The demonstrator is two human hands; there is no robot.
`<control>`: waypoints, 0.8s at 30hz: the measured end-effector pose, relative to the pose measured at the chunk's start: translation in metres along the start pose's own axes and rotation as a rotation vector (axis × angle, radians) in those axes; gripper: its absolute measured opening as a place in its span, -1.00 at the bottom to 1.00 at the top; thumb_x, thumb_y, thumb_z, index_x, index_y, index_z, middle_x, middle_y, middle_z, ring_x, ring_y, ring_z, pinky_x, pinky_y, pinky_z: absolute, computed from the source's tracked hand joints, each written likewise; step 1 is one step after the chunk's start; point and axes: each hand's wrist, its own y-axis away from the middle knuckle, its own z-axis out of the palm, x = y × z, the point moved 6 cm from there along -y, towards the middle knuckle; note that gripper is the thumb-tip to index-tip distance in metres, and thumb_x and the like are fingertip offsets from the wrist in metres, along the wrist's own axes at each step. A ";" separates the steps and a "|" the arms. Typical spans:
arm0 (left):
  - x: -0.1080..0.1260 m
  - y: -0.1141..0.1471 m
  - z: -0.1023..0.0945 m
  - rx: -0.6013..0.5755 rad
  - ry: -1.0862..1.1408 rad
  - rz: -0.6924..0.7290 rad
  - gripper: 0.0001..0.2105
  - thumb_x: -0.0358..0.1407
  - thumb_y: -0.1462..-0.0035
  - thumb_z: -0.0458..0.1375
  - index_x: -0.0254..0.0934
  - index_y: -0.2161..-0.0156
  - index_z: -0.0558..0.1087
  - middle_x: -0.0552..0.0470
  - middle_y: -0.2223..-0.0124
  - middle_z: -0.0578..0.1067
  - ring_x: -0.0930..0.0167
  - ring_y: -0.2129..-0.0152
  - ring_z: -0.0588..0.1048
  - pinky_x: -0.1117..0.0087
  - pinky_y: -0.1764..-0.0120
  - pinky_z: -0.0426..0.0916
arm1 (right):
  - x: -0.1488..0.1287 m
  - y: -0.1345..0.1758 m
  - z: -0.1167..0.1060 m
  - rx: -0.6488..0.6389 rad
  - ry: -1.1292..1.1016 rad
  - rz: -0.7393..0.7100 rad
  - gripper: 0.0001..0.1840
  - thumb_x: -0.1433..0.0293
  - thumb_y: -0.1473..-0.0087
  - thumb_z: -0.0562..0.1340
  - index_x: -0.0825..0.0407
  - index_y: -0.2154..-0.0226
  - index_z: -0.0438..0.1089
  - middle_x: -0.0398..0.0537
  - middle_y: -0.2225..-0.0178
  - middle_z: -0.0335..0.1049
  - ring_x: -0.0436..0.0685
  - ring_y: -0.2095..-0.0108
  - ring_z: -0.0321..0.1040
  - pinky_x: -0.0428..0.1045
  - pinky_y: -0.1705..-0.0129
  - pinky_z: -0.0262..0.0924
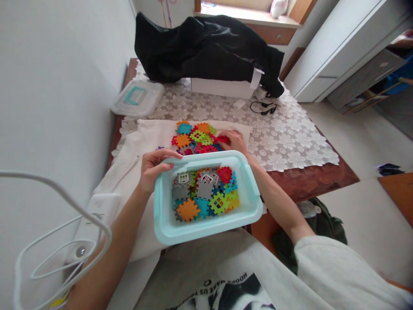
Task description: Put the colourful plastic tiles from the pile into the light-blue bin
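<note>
Interlocking tiles, moving between pile and bin.

Left hand point(154, 168) curled over near-left rim of pale blue bin point(206, 228), steadying it at counter point(309, 172) edge, bin part-filled with tiles. Right hand point(235, 141) closed on red tile point(222, 139) beside loose tile pile point(195, 137) on white cloth point(142, 142). Judged mid-transfer; next likely a short carry over far rim. Wall tight on left; open room right; clear lid point(138, 99) well apart, behind.
</note>
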 end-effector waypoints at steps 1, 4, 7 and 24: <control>0.000 0.000 0.000 -0.001 0.006 -0.006 -0.76 -0.29 0.16 0.41 -0.26 0.31 0.81 -0.06 0.49 0.68 0.44 0.70 0.43 0.50 0.62 0.15 | 0.000 -0.001 -0.003 0.037 -0.021 0.006 -0.77 0.22 -0.30 0.33 -0.06 0.14 0.69 0.12 0.03 0.75 0.39 -0.08 0.58 0.40 -0.49 0.15; 0.001 0.000 0.000 0.001 0.011 -0.011 -0.77 -0.31 0.17 0.41 -0.24 0.31 0.81 -0.04 0.48 0.68 0.44 0.69 0.43 0.50 0.62 0.14 | 0.000 -0.002 -0.011 0.160 -0.186 0.053 -0.71 0.09 -0.27 0.36 -0.05 0.24 0.68 0.07 0.12 0.74 0.32 0.01 0.59 0.27 -0.33 0.33; 0.001 0.000 0.001 -0.002 0.006 -0.010 -0.77 -0.31 0.17 0.40 -0.25 0.32 0.81 -0.04 0.49 0.68 0.44 0.69 0.42 0.49 0.63 0.11 | -0.002 -0.001 -0.017 0.223 -0.566 0.152 -0.52 -0.13 -0.11 0.48 -0.09 0.21 0.66 -0.02 0.18 0.71 0.26 0.11 0.59 0.17 -0.09 0.48; 0.002 -0.003 -0.001 0.034 0.006 0.005 -0.77 -0.30 0.19 0.41 -0.22 0.34 0.83 -0.06 0.44 0.72 0.42 0.64 0.50 0.51 0.62 0.20 | -0.022 0.002 -0.020 -0.052 -0.232 -0.009 -0.32 -0.22 -0.23 0.45 -0.14 -0.18 0.70 0.13 -0.33 0.59 0.46 -0.40 0.44 0.38 -0.53 0.22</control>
